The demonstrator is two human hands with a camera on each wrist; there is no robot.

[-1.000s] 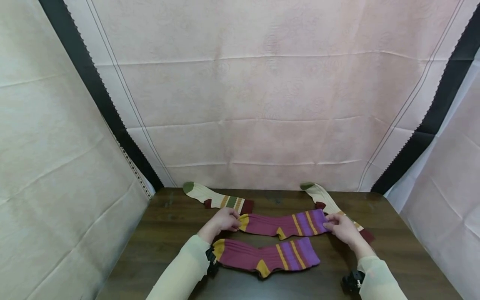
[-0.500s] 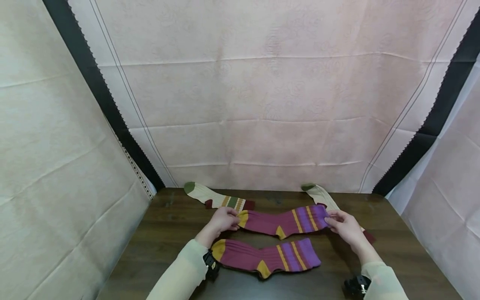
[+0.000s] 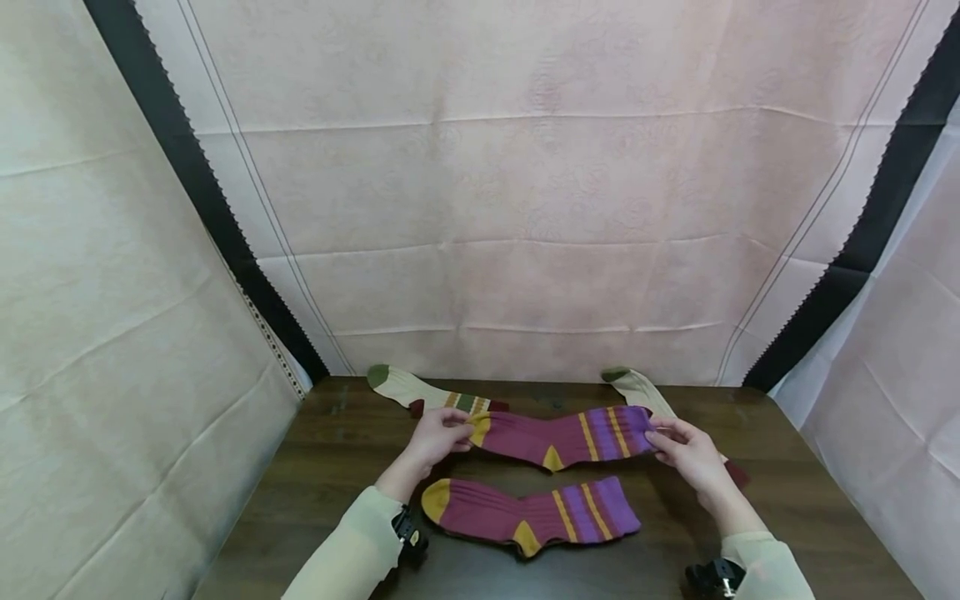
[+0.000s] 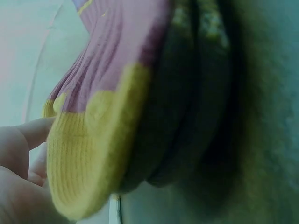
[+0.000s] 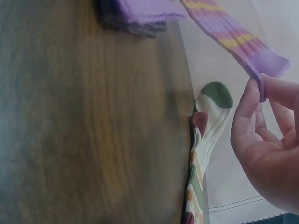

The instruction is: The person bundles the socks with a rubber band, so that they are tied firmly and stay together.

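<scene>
A maroon sock [image 3: 525, 435] with purple and yellow stripes is stretched level between both hands. At its yellow toe, my left hand [image 3: 435, 435] pinches the end between thumb and fingers. My right hand [image 3: 690, 458] pinches the purple cuff, which hangs above the table in the right wrist view, thumb and forefinger [image 5: 247, 105] meeting on its edge. A matching sock [image 3: 498, 508] lies flat nearer the person, with dark layers [image 4: 177, 116] showing under it in the left wrist view. Its yellow toe partly covers the left hand there.
Two cream socks with green toes lie at the back of the brown wooden table [image 3: 300, 517]: one cream sock [image 3: 408, 388] at left, the other cream sock [image 3: 637, 387] at right, partly hidden by the held sock and right hand. Pale fabric walls [image 3: 525, 208] enclose the table.
The held sock has risen a little away from the table and shifted slightly left. My left hand has moved left and up with the toe; the right hand has lifted the cuff. The near sock stays put.
</scene>
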